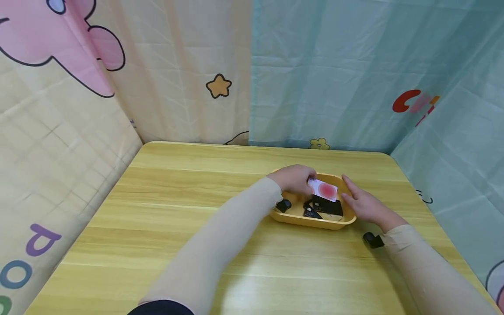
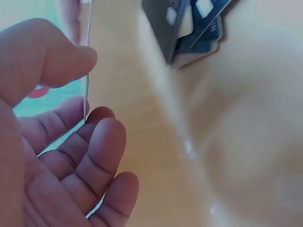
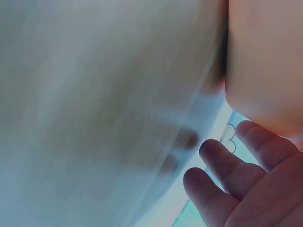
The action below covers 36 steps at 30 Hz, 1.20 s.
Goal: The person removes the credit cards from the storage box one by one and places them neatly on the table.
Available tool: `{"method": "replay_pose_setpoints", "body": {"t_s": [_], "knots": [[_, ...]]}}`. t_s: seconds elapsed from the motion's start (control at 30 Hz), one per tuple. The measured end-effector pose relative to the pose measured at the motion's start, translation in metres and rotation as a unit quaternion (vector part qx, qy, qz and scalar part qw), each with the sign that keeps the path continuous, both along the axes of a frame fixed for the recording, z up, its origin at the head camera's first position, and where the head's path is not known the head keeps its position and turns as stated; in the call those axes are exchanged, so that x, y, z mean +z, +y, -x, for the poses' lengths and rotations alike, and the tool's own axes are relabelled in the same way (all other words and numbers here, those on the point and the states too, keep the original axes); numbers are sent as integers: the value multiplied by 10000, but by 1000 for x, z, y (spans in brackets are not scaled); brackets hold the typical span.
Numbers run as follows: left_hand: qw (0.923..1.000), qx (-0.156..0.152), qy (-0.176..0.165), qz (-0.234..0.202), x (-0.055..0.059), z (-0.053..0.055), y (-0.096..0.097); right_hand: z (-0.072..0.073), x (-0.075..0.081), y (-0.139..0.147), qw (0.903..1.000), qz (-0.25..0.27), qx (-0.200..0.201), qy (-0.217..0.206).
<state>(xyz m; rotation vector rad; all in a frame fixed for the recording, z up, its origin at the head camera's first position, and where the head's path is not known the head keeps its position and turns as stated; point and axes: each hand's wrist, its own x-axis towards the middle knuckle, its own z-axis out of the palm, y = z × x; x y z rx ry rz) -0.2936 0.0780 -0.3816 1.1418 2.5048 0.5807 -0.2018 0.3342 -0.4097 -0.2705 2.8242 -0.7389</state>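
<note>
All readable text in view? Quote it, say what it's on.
"VIP": lower black card in the yellow tray.
"o": blue letter, left curtain.
Purple letter above it: "p" or "d", can't tell.
Green letter: cut off by the frame.
"C"-like red mark, blue curtain; marks beside it unreadable.
Pink-and-white card in the left hand: print too small.

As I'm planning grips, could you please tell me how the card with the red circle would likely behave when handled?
The card with the red circle is probably stiff: its edge looks straight in the left hand. It is likely light, being so thin.
</note>
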Motion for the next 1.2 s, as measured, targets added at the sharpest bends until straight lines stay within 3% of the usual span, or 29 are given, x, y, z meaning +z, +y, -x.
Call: {"method": "replay_pose_setpoints", "body": {"t_s": [0.17, 0.33, 0.57, 0.9, 1.2], "knots": [[9994, 31, 341, 109, 16, 0, -18, 1, -1, 1, 9999, -85, 21, 56], [9996, 96, 249, -93, 27, 4, -44, 1, -2, 2, 9999, -143, -49, -21], [9986, 261, 113, -442, 35, 11, -86, 1, -3, 1, 10000, -34, -74, -36], [9950, 681, 206, -706, 27, 19, -144, 2, -3, 0, 9999, 116, -45, -85], [9925, 1041, 200, -612, 14, 24, -180, 1, -2, 0, 9998, 141, -48, -158]]}}
